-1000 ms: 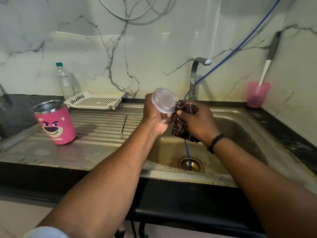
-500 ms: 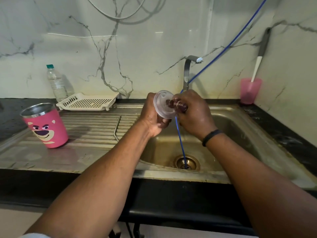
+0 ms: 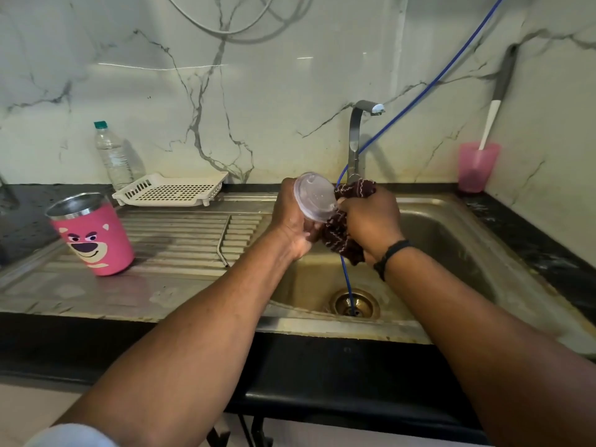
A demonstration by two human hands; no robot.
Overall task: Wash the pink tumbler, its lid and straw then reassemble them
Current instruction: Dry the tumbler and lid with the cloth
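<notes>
The pink tumbler (image 3: 95, 235) with a bear face stands open-topped on the steel drainboard at the left. A bent metal straw (image 3: 223, 241) lies on the drainboard ridges. Over the sink, my left hand (image 3: 292, 221) grips the clear plastic lid (image 3: 314, 196), tilted on edge. My right hand (image 3: 371, 217) holds a dark maroon patterned cloth (image 3: 342, 237) against the lid's right side.
A steel sink basin (image 3: 451, 240) with a drain (image 3: 353, 303) lies below my hands; a blue hose (image 3: 419, 95) runs into the drain. A tap (image 3: 356, 137), a white drying tray (image 3: 171, 190), a water bottle (image 3: 113, 156) and a pink cup (image 3: 475, 166) with a brush line the back wall.
The cloth, bunched into my right hand against the lid's face half a second ago, now hangs lower along the lid's right edge. The lid has turned slightly in my left hand.
</notes>
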